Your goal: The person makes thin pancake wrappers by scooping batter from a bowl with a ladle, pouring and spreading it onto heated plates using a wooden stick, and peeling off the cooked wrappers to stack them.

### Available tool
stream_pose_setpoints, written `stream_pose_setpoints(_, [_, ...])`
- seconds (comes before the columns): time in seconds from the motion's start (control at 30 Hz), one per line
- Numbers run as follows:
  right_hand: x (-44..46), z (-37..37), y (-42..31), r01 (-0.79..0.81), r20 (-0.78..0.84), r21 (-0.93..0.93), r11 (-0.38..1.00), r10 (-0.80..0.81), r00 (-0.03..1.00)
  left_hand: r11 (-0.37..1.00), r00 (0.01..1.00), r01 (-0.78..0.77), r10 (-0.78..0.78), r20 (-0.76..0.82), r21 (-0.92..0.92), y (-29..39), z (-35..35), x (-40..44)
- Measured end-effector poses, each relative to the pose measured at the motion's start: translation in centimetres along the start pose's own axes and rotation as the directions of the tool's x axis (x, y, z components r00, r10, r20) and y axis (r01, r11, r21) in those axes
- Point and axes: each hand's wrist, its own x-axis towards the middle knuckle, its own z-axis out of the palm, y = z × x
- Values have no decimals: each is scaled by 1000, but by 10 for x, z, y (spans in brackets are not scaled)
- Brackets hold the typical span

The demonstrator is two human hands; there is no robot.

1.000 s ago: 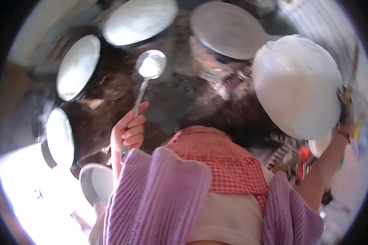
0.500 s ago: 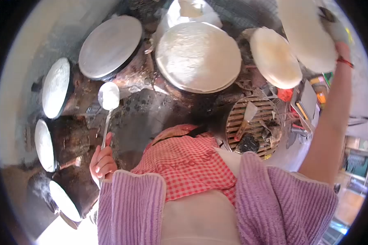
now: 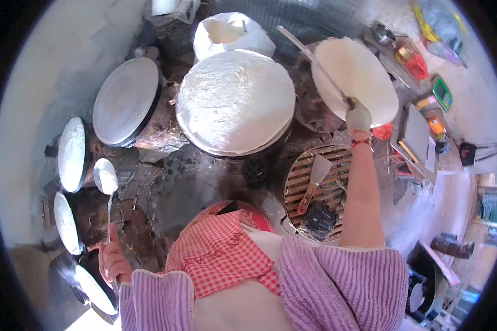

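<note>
My left hand (image 3: 115, 261) is closed around the handle of a ladle (image 3: 105, 176) whose bowl is coated with white batter. My right hand (image 3: 359, 116), in a pale glove, grips a long, narrow spatula (image 3: 313, 57). That blade slants across a large pale flatbread (image 3: 353, 69) at the right, and the hand is over the bread's near edge. In the middle, a wide round griddle (image 3: 254, 156) carries a big white sheet of bread (image 3: 237, 102). A bare-looking grey griddle (image 3: 126, 102) stands left of it.
Several smaller griddles with white rounds, such as this one (image 3: 72, 154), line the left side. A wooden-handled scraper (image 3: 315, 183) and a dark scrubber (image 3: 320, 219) lie on a slatted round rack (image 3: 298, 193). Behind stands a white sack (image 3: 232, 36); boxes (image 3: 417, 135) sit at right.
The flatbread held high at the right now lies where the other round flatbread was. My right hand has come down and left, the spatula now showing. The view has shifted; the ladle stays in my left hand.
</note>
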Motion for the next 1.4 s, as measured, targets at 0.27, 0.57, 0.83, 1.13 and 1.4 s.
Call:
stream_pose_setpoints(0.27, [-75,-32,-123,414,66,263,871,-445,893,902,919,-137,269,287,-409,57,-27,-66])
stream_pose_setpoints(0.57, [-407,64,-479,456,193,863,216,-976,97,420,464,-680,881,90,-601,149,-103,-279])
stream_pose_setpoints(0.83, [-718,-37,-626,66,436,859,508,-656,-616,-238,-258,-950,963,-75,201,181,-176,-499])
stream_pose_setpoints(1.13, [-928,-29,-711,257,658,310,915,-11,-753,320,-291,-305,866,-407,897,275,-368,-554])
stream_pose_setpoints(1.4, [-978,-15,-719,445,754,341,828,42,-655,576,-279,179,807,-521,797,350,-454,-552])
